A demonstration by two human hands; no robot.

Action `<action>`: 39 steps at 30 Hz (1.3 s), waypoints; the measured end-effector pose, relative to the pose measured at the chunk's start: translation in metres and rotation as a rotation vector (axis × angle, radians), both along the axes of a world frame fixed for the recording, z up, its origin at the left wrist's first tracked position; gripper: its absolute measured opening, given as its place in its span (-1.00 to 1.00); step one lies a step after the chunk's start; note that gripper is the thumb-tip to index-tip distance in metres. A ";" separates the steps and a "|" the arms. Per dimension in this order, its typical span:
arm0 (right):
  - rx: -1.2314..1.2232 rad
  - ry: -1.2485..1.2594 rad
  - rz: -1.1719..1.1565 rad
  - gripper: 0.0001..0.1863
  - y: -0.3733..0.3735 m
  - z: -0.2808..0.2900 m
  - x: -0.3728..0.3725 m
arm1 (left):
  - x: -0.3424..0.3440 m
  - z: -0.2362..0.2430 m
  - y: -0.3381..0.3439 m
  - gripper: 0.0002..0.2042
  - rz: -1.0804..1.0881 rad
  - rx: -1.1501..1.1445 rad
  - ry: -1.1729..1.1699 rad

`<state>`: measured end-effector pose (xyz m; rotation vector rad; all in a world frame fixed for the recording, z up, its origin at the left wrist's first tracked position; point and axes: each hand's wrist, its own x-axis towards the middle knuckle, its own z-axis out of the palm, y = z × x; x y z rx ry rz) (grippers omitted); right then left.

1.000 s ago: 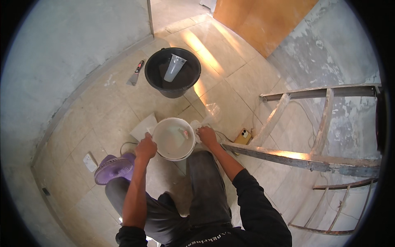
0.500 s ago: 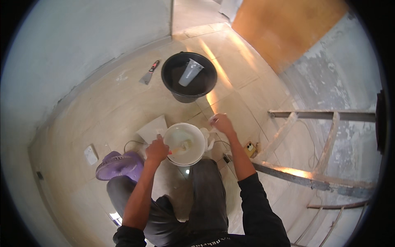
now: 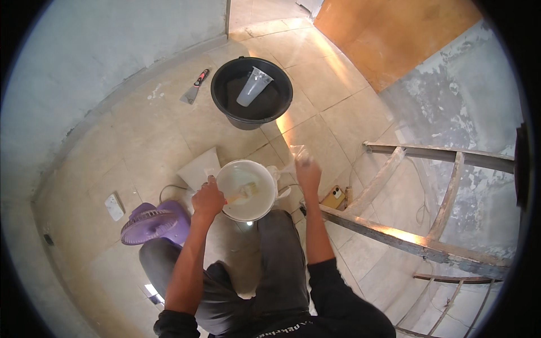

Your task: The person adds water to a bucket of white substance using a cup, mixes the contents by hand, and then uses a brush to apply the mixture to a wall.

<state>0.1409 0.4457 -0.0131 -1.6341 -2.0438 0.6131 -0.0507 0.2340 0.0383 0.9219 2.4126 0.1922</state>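
A white bucket with pale, watery liquid inside stands on the floor before my knees. My left hand is closed around the handle of a paintbrush at the bucket's left rim. The brush's light bristles are over or in the liquid; how deep is hard to tell. Right of the bucket, my right hand is closed and raised, somewhat blurred. A clear, crumpled piece of plastic sticks out of its fingers. More whitish plastic hangs at the bucket's right side.
Beyond the bucket stands a black tub with a translucent cup in it, beside a scraper. A white sheet, purple fan and white box-shaped item lie left. A ladder and phone are right.
My view has shifted slightly. The right hand has turned and moved a little relative to the bucket, and more clear plastic shows above its fingers. The left hand still grips the brush.
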 end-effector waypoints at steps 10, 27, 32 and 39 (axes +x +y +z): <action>-0.488 0.032 -0.097 -0.56 -0.053 -0.118 0.057 | -0.002 -0.005 0.000 -0.60 0.003 0.040 -0.036; 0.088 0.486 0.311 -0.83 0.037 -0.003 -0.043 | -0.007 -0.010 -0.006 -0.60 0.094 0.125 -0.071; 0.106 0.364 0.214 -0.86 0.055 0.065 -0.023 | -0.008 -0.016 -0.007 -0.61 0.093 0.165 -0.090; -0.149 0.677 0.261 -0.82 0.064 0.100 -0.014 | -0.008 -0.018 -0.006 -0.60 0.124 0.178 -0.104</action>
